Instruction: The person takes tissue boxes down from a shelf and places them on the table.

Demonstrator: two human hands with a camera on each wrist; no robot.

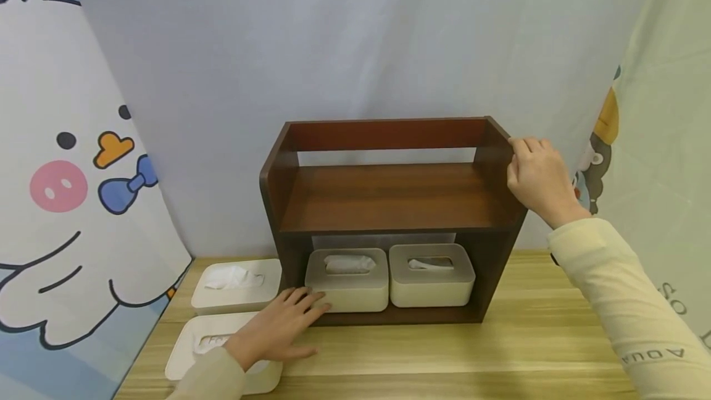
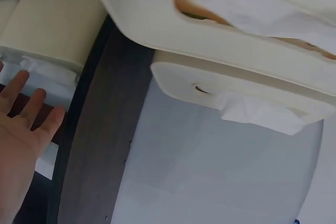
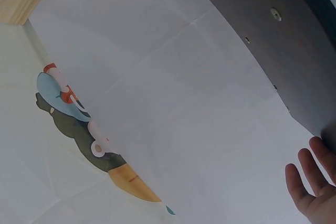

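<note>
A dark brown two-tier wooden shelf stands on the table. Two cream tissue boxes, a left one and a right one, sit side by side in its lower tier. My left hand has its fingers spread before the shelf's lower left corner, with fingertips close to the left box; whether they touch it is unclear. Up at the top edge of the right side panel, my right hand holds the shelf, thumb toward the inside. In the right wrist view, its fingers lie at the panel's outer face.
Left of the shelf are two more tissue boxes, a rear one and a front one partly hidden by my left forearm. A pale curtain hangs behind. Printed cloths flank the wooden table.
</note>
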